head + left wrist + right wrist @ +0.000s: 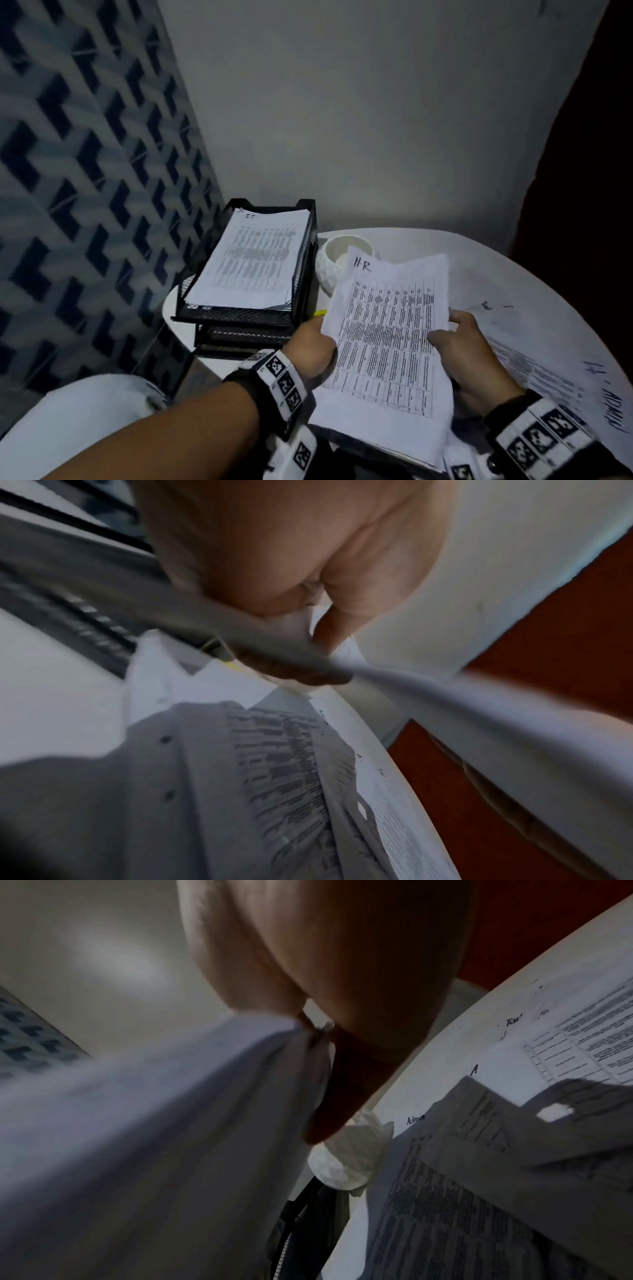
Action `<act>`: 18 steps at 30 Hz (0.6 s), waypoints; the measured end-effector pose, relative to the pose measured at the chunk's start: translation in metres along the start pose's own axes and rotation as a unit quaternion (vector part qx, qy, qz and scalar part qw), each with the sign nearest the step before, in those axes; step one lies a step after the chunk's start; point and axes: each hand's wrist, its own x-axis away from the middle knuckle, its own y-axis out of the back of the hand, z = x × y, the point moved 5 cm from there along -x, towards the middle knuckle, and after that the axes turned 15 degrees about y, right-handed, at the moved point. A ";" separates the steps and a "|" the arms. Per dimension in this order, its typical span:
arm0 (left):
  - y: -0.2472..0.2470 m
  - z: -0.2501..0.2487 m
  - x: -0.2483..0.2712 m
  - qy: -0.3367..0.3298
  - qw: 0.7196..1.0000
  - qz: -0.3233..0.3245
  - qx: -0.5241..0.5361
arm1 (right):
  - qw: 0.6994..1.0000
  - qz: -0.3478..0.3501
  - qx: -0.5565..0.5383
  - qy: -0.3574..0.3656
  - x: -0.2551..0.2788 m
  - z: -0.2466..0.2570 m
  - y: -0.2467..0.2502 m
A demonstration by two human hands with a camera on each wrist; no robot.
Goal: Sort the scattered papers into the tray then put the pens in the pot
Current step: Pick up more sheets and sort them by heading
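Both hands hold a stack of printed papers marked "H.R" (387,329) above the white table. My left hand (313,346) pinches the stack's left edge (301,653). My right hand (459,346) grips the right edge with the thumb on top. From the right wrist view the same stack (154,1123) hangs blurred beside the fingers (339,1096). A black mesh tiered tray (301,270) stands at the back left, its top tier holding papers marked "IT" (250,260). A white pot (337,255) sits beside the tray, partly hidden by the held stack. A yellow pen tip (320,312) peeks out by the left hand.
More printed sheets marked "Admin" (555,373) lie on the round white table (496,274) to the right and under the hands (462,1191). A patterned blue wall (85,171) stands at the left, a plain wall behind, a dark red surface (589,171) at the right.
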 end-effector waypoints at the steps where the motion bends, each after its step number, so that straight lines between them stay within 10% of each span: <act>1: 0.005 0.019 0.003 0.022 0.999 -0.001 0.027 | 1.000 0.014 -0.004 -0.010 0.002 -0.003 -0.002; 9: 0.058 0.116 0.037 0.114 0.944 -0.063 -0.303 | 0.997 0.055 -0.020 -0.053 0.015 -0.005 -0.009; 18: 0.159 0.088 -0.020 0.142 0.873 -0.172 -0.433 | 0.998 -0.027 0.040 -0.049 0.011 0.014 0.059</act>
